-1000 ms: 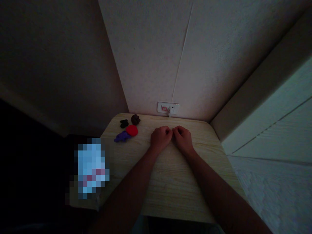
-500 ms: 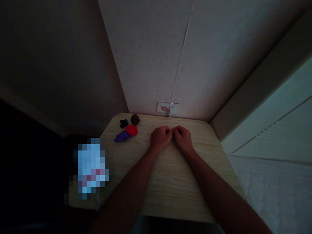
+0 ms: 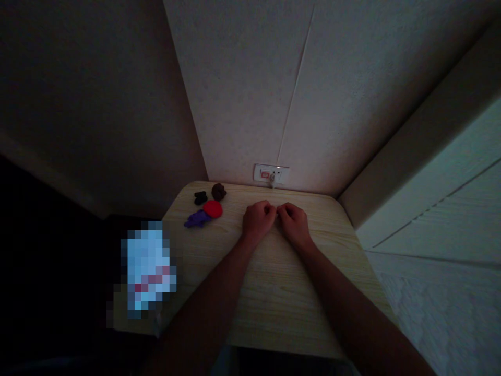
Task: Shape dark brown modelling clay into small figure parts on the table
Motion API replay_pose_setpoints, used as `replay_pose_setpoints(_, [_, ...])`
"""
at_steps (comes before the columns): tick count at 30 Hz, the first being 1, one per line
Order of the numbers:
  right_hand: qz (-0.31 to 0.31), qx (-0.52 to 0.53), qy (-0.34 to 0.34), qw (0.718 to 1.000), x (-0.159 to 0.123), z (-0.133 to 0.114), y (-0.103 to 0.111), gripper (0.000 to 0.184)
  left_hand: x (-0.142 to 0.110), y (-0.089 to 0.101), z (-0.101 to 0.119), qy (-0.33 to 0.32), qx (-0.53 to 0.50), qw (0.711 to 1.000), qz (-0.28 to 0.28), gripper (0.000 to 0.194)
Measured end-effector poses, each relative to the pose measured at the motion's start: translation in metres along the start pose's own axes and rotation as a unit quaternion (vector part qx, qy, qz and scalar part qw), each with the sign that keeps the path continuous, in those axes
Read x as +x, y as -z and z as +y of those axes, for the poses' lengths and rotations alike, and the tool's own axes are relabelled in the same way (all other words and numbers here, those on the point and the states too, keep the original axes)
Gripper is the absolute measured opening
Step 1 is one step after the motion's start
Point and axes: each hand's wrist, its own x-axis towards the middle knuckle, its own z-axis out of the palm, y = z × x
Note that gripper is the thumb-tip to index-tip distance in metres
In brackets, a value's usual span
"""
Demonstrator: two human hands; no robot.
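Note:
My left hand and my right hand rest on the pale wooden table, fingertips meeting in the middle. Both are closed in a pinch; whatever may be between the fingers is too small or hidden to make out. Off to the left of my left hand lies a flat red disc, touching a purple, lumpy shaped piece. Behind them are a dark brown rounded lump and small black pieces side by side.
A bright, pixelated screen-like area is at the table's left edge. On the wall behind the table sits a socket plate with a plug in it. A pale cabinet stands to the right, above a white quilted surface.
The view has shifted very slightly. My two hands stay together in nearly the same spot, and the coloured pieces lie as before.

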Motion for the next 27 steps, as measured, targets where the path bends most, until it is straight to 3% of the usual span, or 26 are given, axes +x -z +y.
replay_pose_setpoints(11, [-0.010, -0.027, 0.017, 0.999, -0.001, 0.001, -0.003, 0.031, -0.008, 0.007, 0.001, -0.009, -0.030, 0.999, 0.030, 0.035])
replay_pose_setpoints(27, [-0.026, -0.107, 0.062, 0.992, -0.007, -0.005, -0.006, 0.030, -0.015, 0.008, -0.005, -0.007, -0.027, 0.997, 0.072, 0.033])
